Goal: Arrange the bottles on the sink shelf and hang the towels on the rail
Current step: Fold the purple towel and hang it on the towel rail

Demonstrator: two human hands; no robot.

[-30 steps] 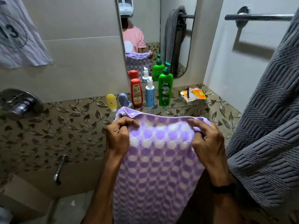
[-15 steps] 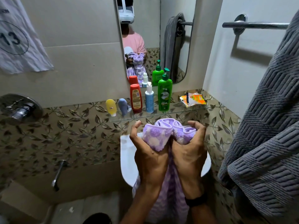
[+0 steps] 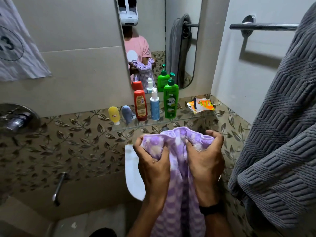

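A purple-and-white checked towel (image 3: 177,168) is gripped in both hands above the white sink (image 3: 133,171), just below the glass shelf (image 3: 188,119). Its top edge is bunched into folds, and the rest is left hanging between the forearms. The left hand (image 3: 153,165) is curled round the left of the bunched edge, with the thumb pressed into the cloth. The right hand (image 3: 205,165), with a dark band (image 3: 211,209) worn at its wrist, is closed on the right of the edge, fingers hooked over the top. The hands are held near each other but apart, with a strip of towel showing between them.

On the shelf five bottles are lined up from left to right: a yellow tube (image 3: 114,115), a grey-blue tube (image 3: 127,114), a red bottle (image 3: 140,105), a blue spray bottle (image 3: 154,106) and a green pump bottle (image 3: 171,100). Orange sachets (image 3: 201,105) are set well apart to their right. A grey ribbed towel (image 3: 282,134) is draped over the chrome rail (image 3: 263,26) on the right wall. The towel and both hands are reflected in the mirror (image 3: 153,31) above the shelf.
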